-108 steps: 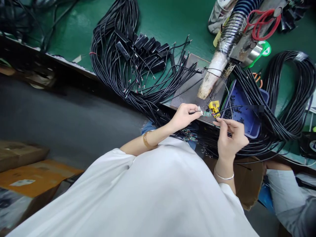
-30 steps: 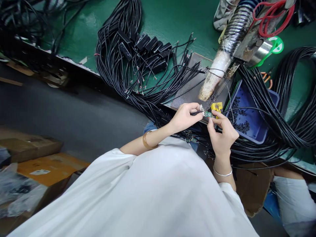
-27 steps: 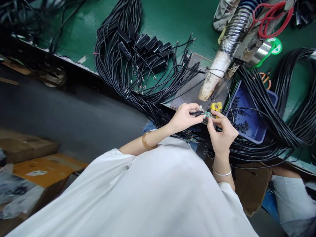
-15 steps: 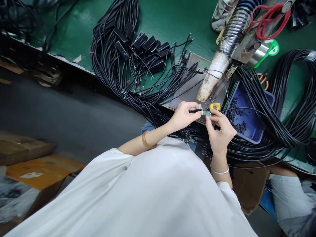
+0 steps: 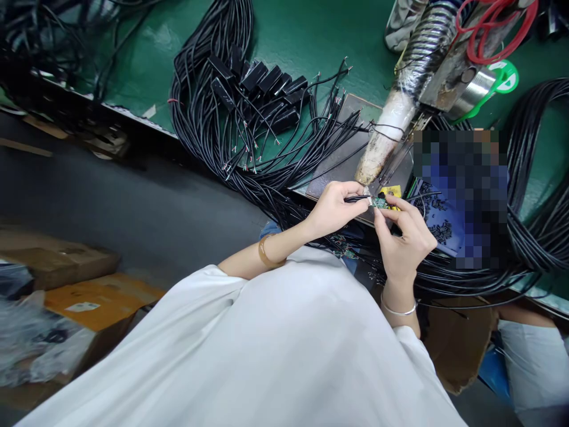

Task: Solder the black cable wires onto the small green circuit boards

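Observation:
Under the wrapped hose's tip, both of my hands meet at a small green circuit board (image 5: 380, 203). My left hand (image 5: 331, 209) is closed in a pinch on a black cable (image 5: 354, 198) at the board's left end, where a small white piece shows. On the other side, my right hand (image 5: 406, 234) pinches the board between thumb and fingers. A black cable end (image 5: 427, 194) sticks out to the right past these fingers. Just behind the board lies a yellow piece (image 5: 392, 193). Solder joints are too small to make out.
A plastic-wrapped hose (image 5: 386, 127) and metal stand reach down from the upper right, beside a green-rimmed spool (image 5: 504, 77). Black cables with black blocks (image 5: 255, 77) lie left on the green table (image 5: 302, 29). A blue tray (image 5: 448, 228) of small black parts is partly pixelated.
The view has shifted slightly, so most things appear a little farther right. Both hands keep their pinch at the circuit board. A pixelated patch now covers part of the blue tray and cables.

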`<action>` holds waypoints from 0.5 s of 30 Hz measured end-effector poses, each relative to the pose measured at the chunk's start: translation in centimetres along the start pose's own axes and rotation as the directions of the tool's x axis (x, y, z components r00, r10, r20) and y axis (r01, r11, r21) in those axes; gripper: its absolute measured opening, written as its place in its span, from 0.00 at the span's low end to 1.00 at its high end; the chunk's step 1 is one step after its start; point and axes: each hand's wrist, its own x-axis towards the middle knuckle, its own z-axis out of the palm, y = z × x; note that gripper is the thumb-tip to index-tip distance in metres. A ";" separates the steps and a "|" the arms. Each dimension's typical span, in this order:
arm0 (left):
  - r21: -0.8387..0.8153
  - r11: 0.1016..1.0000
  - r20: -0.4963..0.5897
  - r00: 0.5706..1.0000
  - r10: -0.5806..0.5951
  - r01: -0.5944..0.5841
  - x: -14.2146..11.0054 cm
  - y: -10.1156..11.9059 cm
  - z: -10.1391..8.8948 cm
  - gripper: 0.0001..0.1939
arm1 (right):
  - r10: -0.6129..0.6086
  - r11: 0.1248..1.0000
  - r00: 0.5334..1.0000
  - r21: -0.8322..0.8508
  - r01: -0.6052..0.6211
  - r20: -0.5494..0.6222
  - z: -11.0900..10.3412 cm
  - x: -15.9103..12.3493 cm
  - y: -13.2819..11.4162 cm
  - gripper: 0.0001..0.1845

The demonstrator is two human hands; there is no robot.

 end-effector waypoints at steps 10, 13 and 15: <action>0.005 0.999 0.045 0.998 -0.032 0.032 -0.5 -0.4 -0.2 0.09 | -0.061 0.997 0.996 -0.047 0.064 0.064 -0.2 -1.0 0.3 0.03; -0.037 0.999 0.082 0.996 -0.034 0.037 -1.1 0.0 -0.1 0.09 | -0.027 1.000 0.997 0.007 0.026 0.078 -0.7 -1.0 -0.3 0.03; -0.068 0.996 0.137 0.989 -0.053 0.063 -1.9 0.5 -0.3 0.08 | 0.062 0.990 0.994 0.119 -0.074 0.095 -1.7 -1.2 -0.8 0.02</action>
